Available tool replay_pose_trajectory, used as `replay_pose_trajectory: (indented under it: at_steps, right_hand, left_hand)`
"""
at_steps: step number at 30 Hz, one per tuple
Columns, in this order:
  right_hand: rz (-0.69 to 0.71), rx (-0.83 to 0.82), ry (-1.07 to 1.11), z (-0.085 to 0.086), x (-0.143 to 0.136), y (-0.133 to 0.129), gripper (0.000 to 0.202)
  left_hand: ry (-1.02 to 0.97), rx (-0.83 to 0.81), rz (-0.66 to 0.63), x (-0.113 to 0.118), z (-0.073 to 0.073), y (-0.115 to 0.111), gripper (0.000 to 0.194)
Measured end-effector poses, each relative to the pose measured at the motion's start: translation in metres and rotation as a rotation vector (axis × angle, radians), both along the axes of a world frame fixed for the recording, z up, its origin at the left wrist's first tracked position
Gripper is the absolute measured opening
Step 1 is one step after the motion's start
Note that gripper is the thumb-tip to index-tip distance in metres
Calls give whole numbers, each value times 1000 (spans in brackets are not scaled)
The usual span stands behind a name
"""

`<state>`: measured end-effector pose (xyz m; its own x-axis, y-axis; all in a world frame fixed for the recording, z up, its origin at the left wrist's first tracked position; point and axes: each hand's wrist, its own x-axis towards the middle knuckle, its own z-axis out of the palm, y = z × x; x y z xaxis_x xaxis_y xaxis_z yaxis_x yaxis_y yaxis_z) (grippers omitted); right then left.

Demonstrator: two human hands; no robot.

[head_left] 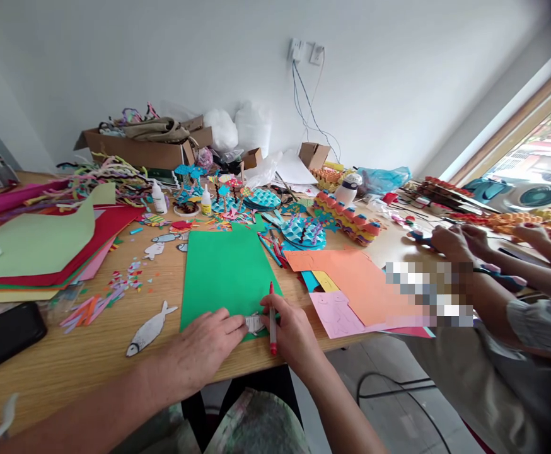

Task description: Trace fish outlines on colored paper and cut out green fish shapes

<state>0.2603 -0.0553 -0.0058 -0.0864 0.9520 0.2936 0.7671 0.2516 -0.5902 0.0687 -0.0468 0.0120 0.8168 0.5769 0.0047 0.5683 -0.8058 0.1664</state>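
Observation:
A sheet of green paper point(228, 271) lies in front of me at the table's near edge. On its lower edge is a small white paper cut-out with drawn lines point(255, 323), partly hidden by my hands. My left hand point(212, 343) rests flat beside it, fingertips pressing at its left end. My right hand point(292, 328) is closed around a red pen point(272, 321), held nearly upright at the cut-out's right end. To the left, a white paper fish with a dark head point(150, 329) lies on the wood. Smaller paper fish point(154, 251) lie farther back.
Stacked coloured paper point(34, 246) and a black phone point(8, 337) are on the left. Orange paper point(355, 284) lies to the right. Glue bottles point(206, 202), pens and egg-carton crafts point(304, 233) stand behind. At right, other people's hands point(452, 243) work.

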Motion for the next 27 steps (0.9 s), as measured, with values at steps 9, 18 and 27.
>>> replay_pose_trajectory:
  at_steps: [9,18,27]
  right_hand:
    - [-206,184,148,23,31,-19,9]
    - [-77,134,82,14,22,-40,21]
    - [100,210,-67,-6,10,-29,17]
  left_hand:
    - [11,21,10,1,2,-1,35]
    - [-4,22,32,2,0,-2,38]
    - [-9,67,39,1,-4,-4,34]
